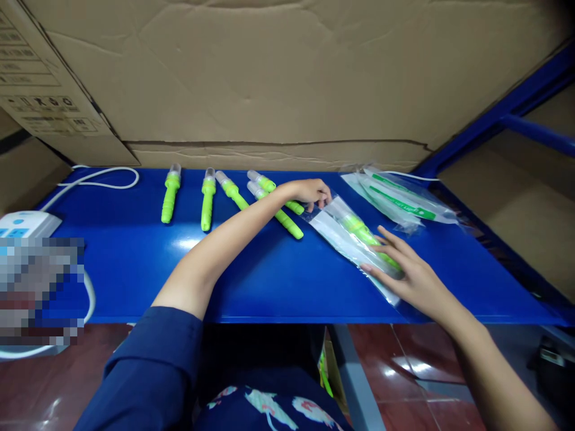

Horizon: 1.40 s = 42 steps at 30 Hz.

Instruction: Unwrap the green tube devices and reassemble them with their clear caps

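Observation:
A clear plastic bag (335,230) lies slantwise on the blue table (135,263), with a green stick-shaped item (359,228) inside it. My left hand (309,191) pinches the bag's far end, fingers closed on the plastic. My right hand (406,272) lies flat on the bag's near end, fingers spread and pressing down on the item. Several loose green sticks with clear caps (207,199) lie in a row left of my left hand; two of them run under my left wrist.
A pile of filled clear bags with green labels (399,200) sits at the back right. A white power strip (24,224) and its cable (105,176) lie at the left. Cardboard boxes (269,78) wall the back. A blue frame rail (507,108) rises on the right.

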Available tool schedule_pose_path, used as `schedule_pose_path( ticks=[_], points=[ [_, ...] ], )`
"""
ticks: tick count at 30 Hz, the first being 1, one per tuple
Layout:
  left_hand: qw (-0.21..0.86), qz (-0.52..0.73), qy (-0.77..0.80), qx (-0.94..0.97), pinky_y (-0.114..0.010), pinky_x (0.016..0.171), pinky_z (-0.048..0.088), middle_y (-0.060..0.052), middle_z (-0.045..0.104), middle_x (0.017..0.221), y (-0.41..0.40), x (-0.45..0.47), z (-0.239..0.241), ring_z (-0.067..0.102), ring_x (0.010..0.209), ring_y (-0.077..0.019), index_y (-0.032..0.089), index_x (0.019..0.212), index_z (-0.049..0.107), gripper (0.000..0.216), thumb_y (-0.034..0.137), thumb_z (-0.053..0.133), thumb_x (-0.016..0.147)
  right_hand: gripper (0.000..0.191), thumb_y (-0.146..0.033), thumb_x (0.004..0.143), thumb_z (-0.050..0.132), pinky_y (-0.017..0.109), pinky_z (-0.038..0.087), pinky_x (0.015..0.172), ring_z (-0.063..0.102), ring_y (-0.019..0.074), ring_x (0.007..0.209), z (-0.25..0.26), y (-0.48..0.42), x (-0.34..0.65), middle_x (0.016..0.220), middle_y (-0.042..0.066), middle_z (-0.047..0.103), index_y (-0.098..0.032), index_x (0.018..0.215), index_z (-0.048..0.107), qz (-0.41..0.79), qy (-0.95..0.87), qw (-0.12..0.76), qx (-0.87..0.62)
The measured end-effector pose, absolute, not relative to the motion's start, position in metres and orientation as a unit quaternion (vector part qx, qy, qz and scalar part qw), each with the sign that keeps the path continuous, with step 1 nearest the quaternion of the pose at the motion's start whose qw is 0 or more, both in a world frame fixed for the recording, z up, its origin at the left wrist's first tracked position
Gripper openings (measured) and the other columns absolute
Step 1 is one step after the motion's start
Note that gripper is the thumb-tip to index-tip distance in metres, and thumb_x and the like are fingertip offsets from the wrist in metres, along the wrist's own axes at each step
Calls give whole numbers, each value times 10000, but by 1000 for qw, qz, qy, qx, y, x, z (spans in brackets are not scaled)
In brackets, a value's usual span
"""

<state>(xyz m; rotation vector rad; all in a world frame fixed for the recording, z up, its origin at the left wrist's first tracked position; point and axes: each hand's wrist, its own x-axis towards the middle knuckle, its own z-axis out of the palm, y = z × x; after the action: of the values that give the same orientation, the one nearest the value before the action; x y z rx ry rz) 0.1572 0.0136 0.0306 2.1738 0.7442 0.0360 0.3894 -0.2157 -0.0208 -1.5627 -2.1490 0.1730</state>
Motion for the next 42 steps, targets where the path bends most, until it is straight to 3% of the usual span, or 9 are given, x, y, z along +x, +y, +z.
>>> schedule_pose_path(
  ticks=[5, 11, 16, 21, 30, 35, 39, 41, 42],
  points=[
    [433, 40, 272, 858, -210, 678, 462, -99, 779, 961, 19, 156, 23, 606, 591, -66, 84, 1018, 732, 243, 224, 548, 945, 434, -569, 961, 630, 588, 553, 1084, 608, 412, 1361, -22, -215, 390, 1513, 188, 586, -200, 1184, 680, 68, -774, 248, -578],
    [447, 32, 271, 852, -224, 706, 475, -48, 760, 870, 21, 159, 22, 598, 631, -87, 100, 1160, 744, 324, 181, 601, 880, 422, -571, 961, 634, 554, 591, 998, 678, 395, 1256, -19, -212, 386, 1391, 187, 659, -191, 1137, 688, 59, -776, 267, -568],
    [440, 54, 265, 856, -206, 800, 515, -58, 777, 962, 20, 164, 17, 695, 866, -118, 110, 1065, 727, 282, 114, 641, 797, 399, -554, 963, 637, 542, 603, 956, 695, 397, 1217, -19, -212, 384, 1347, 190, 671, -189, 1115, 690, 50, -775, 277, -566],
    [456, 64, 258, 850, -228, 844, 551, -53, 787, 925, 15, 162, 19, 713, 871, -120, 133, 920, 711, 173, 83, 647, 768, 363, -523, 956, 645, 535, 605, 973, 688, 425, 1235, -16, -213, 382, 1380, 180, 675, -210, 1135, 691, 60, -763, 262, -588],
    [466, 145, 193, 851, -306, 1013, 539, -77, 801, 1110, 11, 139, 48, 725, 1047, -182, 119, 1064, 786, 230, 171, 727, 848, 237, -393, 978, 647, 446, 603, 926, 709, 361, 1173, -7, -210, 388, 1197, 133, 717, -236, 1152, 682, 19, -800, 261, -540],
    [507, 245, 208, 800, -325, 1084, 510, -148, 749, 1269, 12, 114, 61, 692, 1170, -204, 75, 1192, 732, 302, 260, 666, 962, 218, -421, 996, 630, 420, 587, 913, 722, 324, 1114, 3, -209, 389, 1133, 106, 722, -249, 1111, 698, -5, -810, 259, -526],
    [575, 358, 304, 670, -352, 1061, 544, -163, 705, 1332, 31, 81, 67, 692, 1202, -211, 105, 1352, 577, 399, 376, 418, 1106, 378, -592, 966, 635, 418, 599, 858, 754, 286, 921, 20, -211, 402, 1009, 104, 767, -231, 1018, 730, 4, -795, 289, -533],
    [569, 413, 357, 615, -356, 1064, 545, -160, 702, 1322, 41, 66, 67, 687, 1222, -215, 118, 1372, 522, 411, 396, 347, 1126, 590, -774, 835, 679, 443, 603, 832, 749, 297, 891, 38, -206, 414, 1005, 137, 778, -213, 1001, 751, -3, -745, 332, -579],
    [563, 434, 370, 598, -351, 1065, 545, -158, 710, 1296, 45, 61, 67, 687, 1224, -211, 111, 1368, 512, 412, 382, 310, 1132, 711, -833, 754, 705, 445, 602, 806, 744, 295, 884, 50, -200, 419, 1042, 157, 779, -205, 1083, 760, 3, -710, 352, -610]
  ],
)
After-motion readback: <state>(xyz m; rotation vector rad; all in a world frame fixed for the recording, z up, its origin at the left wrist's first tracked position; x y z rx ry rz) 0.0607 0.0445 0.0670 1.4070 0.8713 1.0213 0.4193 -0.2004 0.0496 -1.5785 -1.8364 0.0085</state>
